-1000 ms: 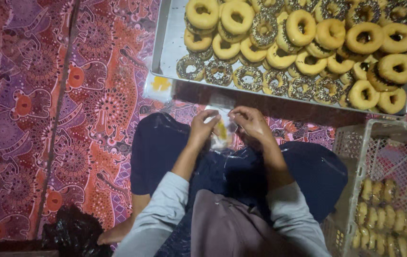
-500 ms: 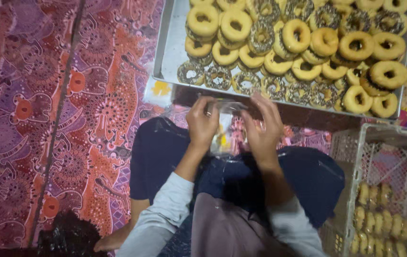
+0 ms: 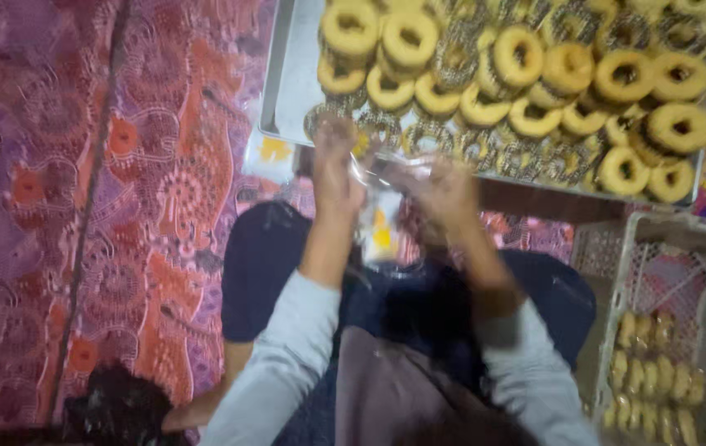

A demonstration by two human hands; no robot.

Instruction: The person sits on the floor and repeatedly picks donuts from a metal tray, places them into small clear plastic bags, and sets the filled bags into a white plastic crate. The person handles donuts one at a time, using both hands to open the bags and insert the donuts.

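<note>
Floor covering (image 3: pixel 105 190), left half of the frame: a patterned cloth in purple, red and orange with fine pale line-work and round orange motifs. Upper right: a grey metal tray (image 3: pixel 287 91) carries ring pastries (image 3: pixel 518 58) of golden yellow, several speckled dark brown; the clear bag (image 3: pixel 382 227) at centre shows a yellow patch. Lower centre: light grey sleeves (image 3: pixel 287 355) over dark navy trousers (image 3: pixel 262 264); lower right, a white latticed crate (image 3: pixel 617 272) holds pale yellow pastries.

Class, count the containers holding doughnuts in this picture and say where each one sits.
2. A metal tray heaped with ring doughnuts lies at the top, beyond the hands. A white plastic crate with a row of doughnuts stands at lower right. Others may lie outside the frame.
</note>
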